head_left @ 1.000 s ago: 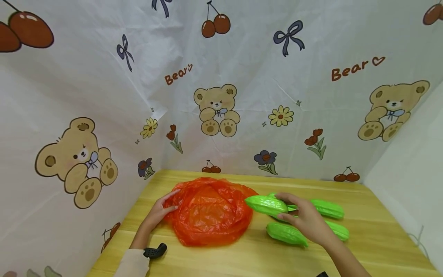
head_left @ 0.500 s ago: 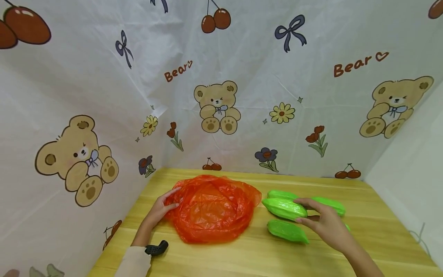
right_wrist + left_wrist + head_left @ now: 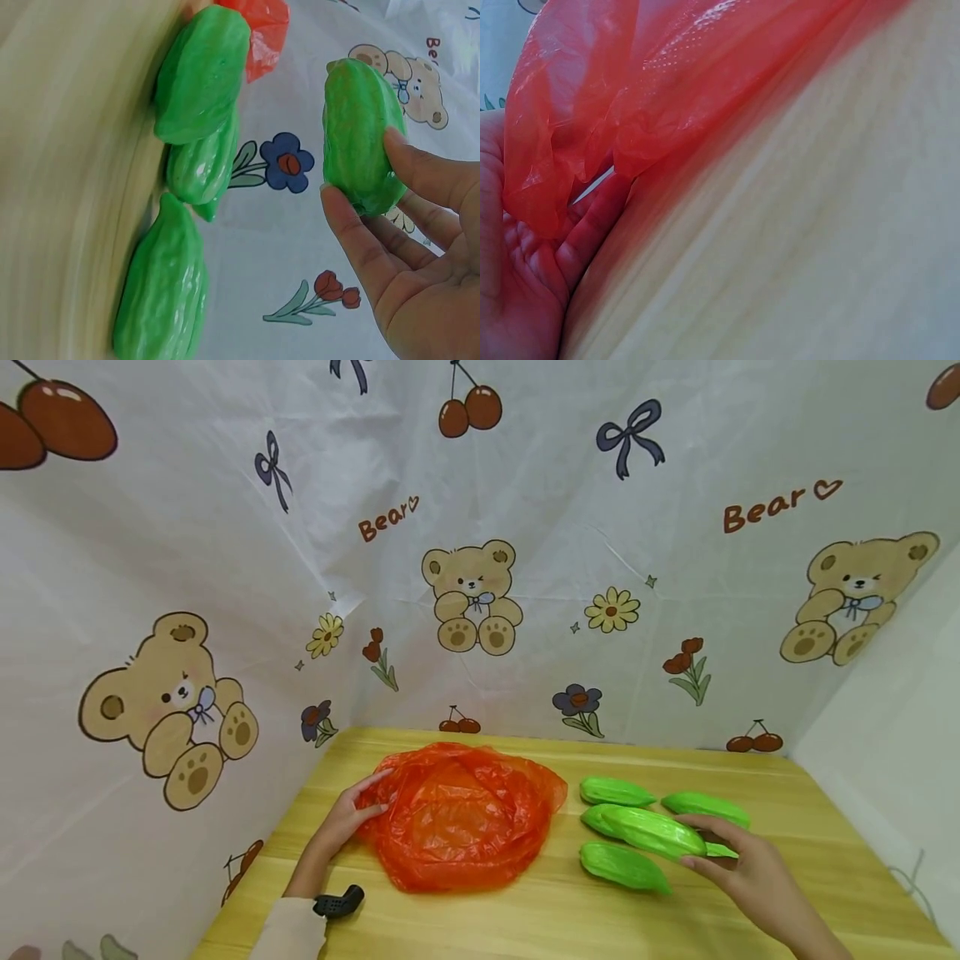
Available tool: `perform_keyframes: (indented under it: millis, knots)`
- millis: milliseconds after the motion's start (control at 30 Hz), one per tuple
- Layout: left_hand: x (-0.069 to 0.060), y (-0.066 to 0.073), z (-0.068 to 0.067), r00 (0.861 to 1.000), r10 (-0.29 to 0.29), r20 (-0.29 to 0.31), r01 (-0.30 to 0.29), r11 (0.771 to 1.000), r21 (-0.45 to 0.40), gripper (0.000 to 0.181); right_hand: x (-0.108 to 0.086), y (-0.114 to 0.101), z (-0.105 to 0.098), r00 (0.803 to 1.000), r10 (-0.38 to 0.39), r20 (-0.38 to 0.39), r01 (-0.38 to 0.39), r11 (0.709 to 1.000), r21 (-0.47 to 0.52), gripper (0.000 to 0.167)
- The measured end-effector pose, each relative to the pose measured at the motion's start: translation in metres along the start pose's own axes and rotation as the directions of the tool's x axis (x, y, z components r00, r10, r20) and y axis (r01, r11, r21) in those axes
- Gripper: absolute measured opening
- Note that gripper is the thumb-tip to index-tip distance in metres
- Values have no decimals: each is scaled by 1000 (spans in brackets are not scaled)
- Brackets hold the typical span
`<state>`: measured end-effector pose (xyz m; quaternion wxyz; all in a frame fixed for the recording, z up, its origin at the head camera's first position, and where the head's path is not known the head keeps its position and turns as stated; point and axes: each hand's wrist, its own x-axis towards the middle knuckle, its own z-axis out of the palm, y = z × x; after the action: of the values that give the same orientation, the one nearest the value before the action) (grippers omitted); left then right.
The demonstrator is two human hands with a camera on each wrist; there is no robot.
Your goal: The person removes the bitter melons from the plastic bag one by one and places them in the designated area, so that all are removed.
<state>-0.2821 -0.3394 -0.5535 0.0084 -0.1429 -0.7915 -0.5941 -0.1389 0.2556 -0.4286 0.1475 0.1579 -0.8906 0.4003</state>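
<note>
My right hand point(image 3: 738, 864) pinches one end of a bright green ridged bitter gourd point(image 3: 651, 832) between thumb and fingers. That gourd is raised over several like it, with the far gourd point(image 3: 615, 791) and the near gourd point(image 3: 624, 867) lying on the table. The right wrist view also has the held gourd point(image 3: 361, 135) apart from the row of others. Beside the left rim of a crumpled red plastic bag point(image 3: 457, 827) is my left hand point(image 3: 347, 817). Its fingers lie loosely spread against the thin film, and some show through the bag point(image 3: 675, 82).
A wooden table point(image 3: 517, 914) carries everything. Behind it hangs a white sheet point(image 3: 540, 552) printed with bears, bows and flowers. Another gourd point(image 3: 705, 807) lies at the back right. A thin cable point(image 3: 911, 885) runs along the right wall.
My right hand has moved right and toward me with the gourd, away from the bag, to a place over the other gourds. The left hand and the bag have hardly moved.
</note>
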Motion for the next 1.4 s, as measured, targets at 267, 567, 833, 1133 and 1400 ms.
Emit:
perform_keyframes:
  millis: [267, 567, 833, 1133, 1400]
  knots:
    - [-2, 2, 0, 1000, -11, 3, 11, 1000, 17, 60, -18, 15, -10, 999, 37, -5, -37, 996, -78, 47]
    - [0, 5, 1, 1000, -18, 6, 18, 1000, 4, 59, -32, 29, -21, 991, 134, 2, -131, 975, -181, 50]
    - [0, 5, 1, 1000, -11, -2, 11, 1000, 7, 60, -43, 44, -29, 975, 223, 12, -215, 952, -220, 50]
    - [-2, 8, 4, 999, -40, -1, 40, 999, 32, 61, -51, 59, -36, 963, 266, 37, -248, 934, -257, 54]
    - [-1, 9, 2, 999, -32, 6, 32, 999, -2, 61, -54, 71, -36, 955, 290, 58, -266, 928, -263, 57]
